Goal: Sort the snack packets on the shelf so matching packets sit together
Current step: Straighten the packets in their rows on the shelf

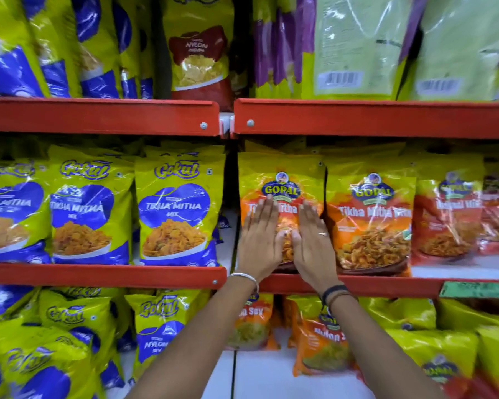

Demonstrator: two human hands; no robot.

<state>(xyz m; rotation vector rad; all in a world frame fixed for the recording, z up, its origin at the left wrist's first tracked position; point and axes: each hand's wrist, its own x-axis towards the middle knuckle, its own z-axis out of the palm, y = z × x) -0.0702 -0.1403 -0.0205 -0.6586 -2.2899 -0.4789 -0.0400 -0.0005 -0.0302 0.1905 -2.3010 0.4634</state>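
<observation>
Orange Gopal packet (283, 180) stands on the red shelf (386, 286), both hands flat, unclenched against its front: left hand (258, 240), right hand (313, 243).

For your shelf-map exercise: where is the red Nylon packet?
In the head view, the red Nylon packet stands on the top shelf, centre-left, right of the blue packets and left of the purple-edged packets.

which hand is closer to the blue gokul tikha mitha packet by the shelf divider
Left. The left hand lies flat on the orange Gopal packet just beside the Gokul packet; the right hand lies farther right.
</observation>
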